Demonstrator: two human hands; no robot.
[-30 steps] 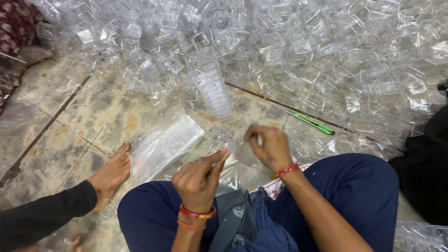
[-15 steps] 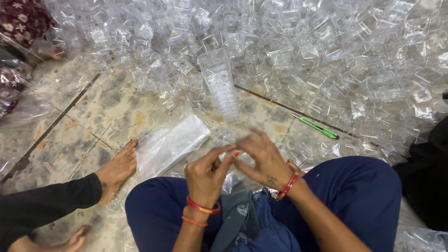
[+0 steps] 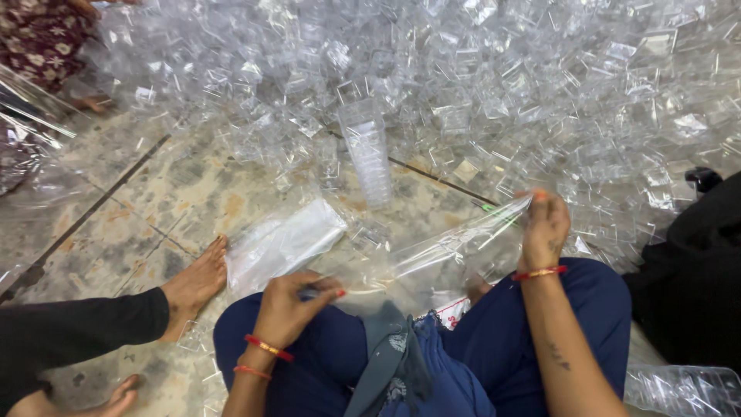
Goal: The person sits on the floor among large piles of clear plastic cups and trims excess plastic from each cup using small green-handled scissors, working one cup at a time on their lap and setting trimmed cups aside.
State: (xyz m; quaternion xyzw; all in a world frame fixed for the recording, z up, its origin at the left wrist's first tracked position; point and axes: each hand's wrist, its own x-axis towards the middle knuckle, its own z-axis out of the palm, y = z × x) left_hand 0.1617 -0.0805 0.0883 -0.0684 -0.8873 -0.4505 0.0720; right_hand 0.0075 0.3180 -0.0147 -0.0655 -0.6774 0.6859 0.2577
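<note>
Clear plastic bag (image 3: 455, 243) is stretching across lower centre, long axis slanting up to the right; left hand (image 3: 289, 305) is pinching its lower end, right hand (image 3: 544, 228) is gripping the upper end, hands apart.

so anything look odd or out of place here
Not much. A green pen-like stick lies alone among the heap of clear plastic pieces on the floor. Both the left hand and right hand stretch a clear plastic bag, undamaged.
</note>
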